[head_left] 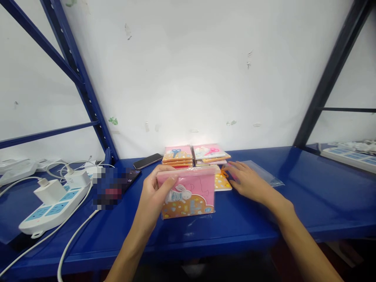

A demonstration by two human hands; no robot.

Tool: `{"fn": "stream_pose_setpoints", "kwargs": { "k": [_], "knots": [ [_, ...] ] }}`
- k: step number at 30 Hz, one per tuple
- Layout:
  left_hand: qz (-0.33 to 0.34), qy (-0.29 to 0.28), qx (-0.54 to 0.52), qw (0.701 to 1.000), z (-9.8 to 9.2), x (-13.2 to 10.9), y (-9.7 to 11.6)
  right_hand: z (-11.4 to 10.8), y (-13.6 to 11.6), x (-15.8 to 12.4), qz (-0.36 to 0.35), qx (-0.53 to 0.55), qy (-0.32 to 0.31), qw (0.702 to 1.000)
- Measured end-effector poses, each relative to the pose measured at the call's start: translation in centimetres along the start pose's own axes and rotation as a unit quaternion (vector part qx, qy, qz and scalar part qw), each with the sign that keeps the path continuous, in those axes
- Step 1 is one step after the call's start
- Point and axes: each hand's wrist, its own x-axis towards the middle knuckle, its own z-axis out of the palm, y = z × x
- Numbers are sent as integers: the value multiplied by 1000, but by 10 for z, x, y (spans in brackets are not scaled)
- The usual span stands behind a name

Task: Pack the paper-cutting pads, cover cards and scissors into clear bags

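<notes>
My left hand (154,194) grips a pink and orange booklet pack (190,196) with a rabbit picture, wrapped in clear plastic, held upright just above the blue shelf (308,196). My right hand (248,180) lies flat with fingers stretched out on the shelf, its fingertips touching another orange booklet (221,182) beside a clear plastic bag (268,174). Behind them stand two short stacks of similar booklets (178,155) (210,152) against the wall.
A black phone (147,160) lies left of the stacks. A white power strip (53,209) with chargers and white cables sits at the left. Blue rack uprights (85,90) (329,78) flank the shelf; another power strip (349,154) is at the far right.
</notes>
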Motion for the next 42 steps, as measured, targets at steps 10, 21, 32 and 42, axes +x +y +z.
{"fn": "stream_pose_setpoints", "kwargs": {
  "k": [10, 21, 32, 42],
  "knots": [
    [1, -3, 18, 1000, -1, 0, -2, -12, -12, 2, -20, 6, -27, 999],
    [-14, -4, 14, 1000, 2, -4, 3, -48, -38, -3, 92, 180, 298, 933],
    [3, -34, 3, 999, 9, -8, 2, -90, -123, -43, -37, 269, 327, 905],
    [16, -43, 49, 998, 15, -16, 3, -85, -128, -39, -92, 264, 251, 927]
  ]
}}
